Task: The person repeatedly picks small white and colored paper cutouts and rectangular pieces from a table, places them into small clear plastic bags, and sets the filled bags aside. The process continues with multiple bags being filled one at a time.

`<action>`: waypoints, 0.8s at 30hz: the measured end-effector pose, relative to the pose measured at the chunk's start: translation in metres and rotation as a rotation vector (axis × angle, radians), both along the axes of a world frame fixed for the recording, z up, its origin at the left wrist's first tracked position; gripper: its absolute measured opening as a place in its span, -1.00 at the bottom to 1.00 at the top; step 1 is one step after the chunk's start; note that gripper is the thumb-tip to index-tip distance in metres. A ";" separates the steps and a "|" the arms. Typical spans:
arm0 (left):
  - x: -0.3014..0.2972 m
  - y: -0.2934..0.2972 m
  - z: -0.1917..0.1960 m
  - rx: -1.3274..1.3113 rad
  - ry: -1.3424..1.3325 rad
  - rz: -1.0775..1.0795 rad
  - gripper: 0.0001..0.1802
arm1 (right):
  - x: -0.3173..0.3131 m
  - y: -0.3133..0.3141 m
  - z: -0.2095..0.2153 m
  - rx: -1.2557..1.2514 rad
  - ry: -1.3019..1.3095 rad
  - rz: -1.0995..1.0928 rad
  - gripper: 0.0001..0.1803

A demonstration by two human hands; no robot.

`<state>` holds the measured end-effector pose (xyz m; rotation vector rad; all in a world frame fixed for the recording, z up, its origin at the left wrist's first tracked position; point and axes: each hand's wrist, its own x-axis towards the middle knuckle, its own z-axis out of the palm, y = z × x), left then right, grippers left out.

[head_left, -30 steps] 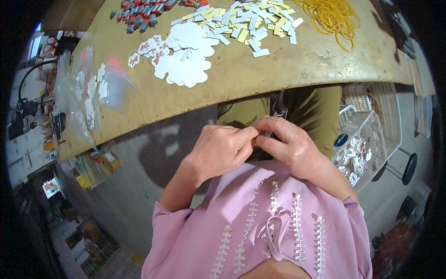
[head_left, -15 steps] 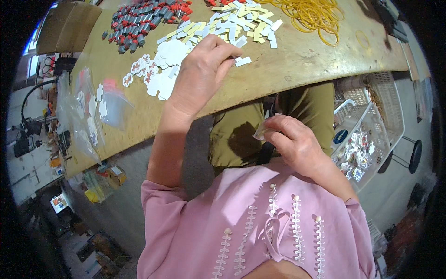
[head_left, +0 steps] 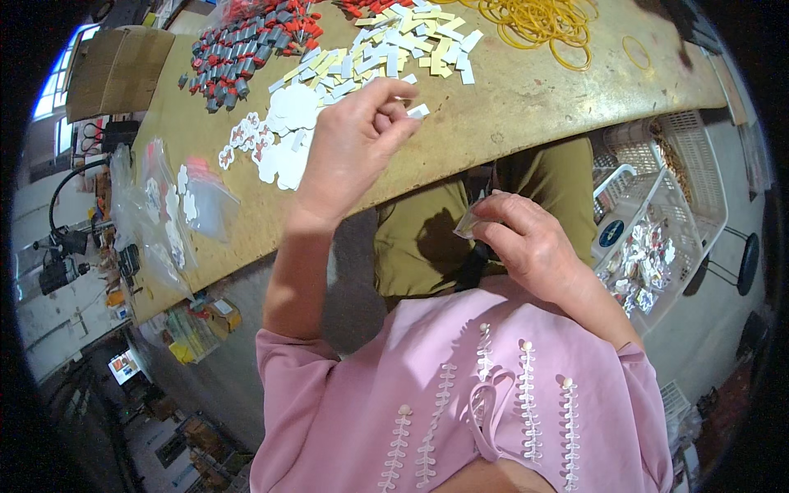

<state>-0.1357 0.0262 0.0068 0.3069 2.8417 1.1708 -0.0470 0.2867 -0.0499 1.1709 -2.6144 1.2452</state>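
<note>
My left hand [head_left: 349, 152] is over the table, its thumb and index finger apart and the other fingers curled in. Its thumb tip is beside a small white rectangular piece [head_left: 418, 111]; whether they touch I cannot tell. Beyond it lies a heap of white and pale-yellow rectangular pieces [head_left: 394, 51]. White scalloped cards [head_left: 283, 163] and small printed cutouts [head_left: 244, 136] lie left of that hand, partly covered by it. Over my lap, my right hand [head_left: 530, 242] pinches a small clear plastic bag [head_left: 467, 223]; what is inside is too small to make out.
Grey-and-red small parts [head_left: 238, 62] are piled at the far left, yellow rubber bands [head_left: 538, 25] at the far right. Clear bags [head_left: 209, 205] lie along the table's left side near a cardboard box [head_left: 119, 72]. A white basket [head_left: 694, 177] of packed small bags stands at right.
My left thumb and index finger have parted from a closer pinch near the white pieces. My right hand still holds the clear bag over my lap. The whole view has shifted slightly.
</note>
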 end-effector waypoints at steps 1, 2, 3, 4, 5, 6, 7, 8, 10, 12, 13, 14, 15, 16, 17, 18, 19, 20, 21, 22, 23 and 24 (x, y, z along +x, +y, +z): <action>0.001 0.002 0.000 -0.028 -0.005 -0.016 -0.84 | 0.000 0.001 0.000 0.006 -0.003 -0.002 -0.78; 0.001 0.002 0.000 -0.064 0.038 -0.032 -0.84 | -0.001 0.001 0.002 0.011 0.009 -0.006 -0.77; 0.002 0.002 0.000 -0.100 0.082 -0.049 -0.84 | -0.001 0.001 0.003 0.015 0.022 -0.009 -0.77; 0.002 0.002 0.001 -0.135 0.125 -0.065 -0.83 | -0.002 0.002 0.005 0.021 0.035 -0.013 -0.76; 0.004 0.002 0.001 -0.136 0.114 -0.049 -0.83 | -0.002 0.003 0.007 0.013 0.030 -0.024 -0.75; 0.006 0.003 0.003 -0.136 0.102 -0.033 -0.83 | -0.002 0.003 0.008 0.006 0.025 -0.034 -0.75; 0.009 0.004 0.002 -0.132 0.088 -0.021 -0.83 | -0.002 0.005 0.008 0.003 0.017 -0.049 -0.74; 0.012 0.005 0.000 -0.142 0.109 -0.011 -0.84 | -0.003 0.005 0.008 -0.013 0.041 -0.057 -0.73; 0.022 0.006 -0.004 -0.164 0.149 0.011 -0.85 | -0.007 0.002 0.008 -0.045 0.088 -0.071 -0.72; 0.038 0.014 0.001 0.100 -0.062 0.063 -0.87 | -0.007 -0.001 0.008 -0.033 0.122 -0.086 -0.74; 0.047 0.018 0.003 0.234 -0.167 0.085 -0.88 | -0.007 -0.003 0.008 -0.024 0.141 -0.097 -0.75; 0.058 0.021 0.005 0.356 -0.233 0.046 -0.89 | -0.007 -0.006 0.011 -0.030 0.146 -0.094 -0.76; 0.067 0.026 0.008 0.327 -0.137 -0.026 -0.88 | -0.007 -0.008 0.015 -0.036 0.152 -0.091 -0.76; 0.074 0.032 0.009 0.296 -0.037 -0.095 -0.87 | -0.007 -0.012 0.017 -0.043 0.160 -0.084 -0.77; 0.079 0.035 0.008 0.238 0.014 -0.090 -0.87 | -0.005 -0.015 0.016 -0.050 0.173 -0.089 -0.77; 0.083 0.038 0.006 0.180 0.064 -0.084 -0.86 | -0.005 -0.017 0.017 -0.055 0.183 -0.079 -0.76; 0.086 0.039 0.004 0.120 0.114 -0.077 -0.85 | -0.005 -0.018 0.017 -0.061 0.193 -0.069 -0.75; 0.089 0.038 0.002 0.102 0.124 -0.078 -0.82 | -0.005 -0.019 0.018 -0.067 0.203 -0.060 -0.75; 0.092 0.036 0.000 0.085 0.135 -0.078 -0.80 | -0.004 -0.020 0.018 -0.062 0.198 -0.058 -0.74; 0.094 0.036 0.000 0.068 0.144 -0.079 -0.77 | -0.004 -0.020 0.018 -0.057 0.192 -0.057 -0.74; 0.096 0.035 0.005 0.114 0.058 -0.063 -0.75 | -0.003 -0.020 0.019 -0.052 0.186 -0.057 -0.74; 0.098 0.034 0.015 0.161 -0.028 -0.046 -0.72 | -0.003 -0.020 0.020 -0.044 0.189 -0.053 -0.74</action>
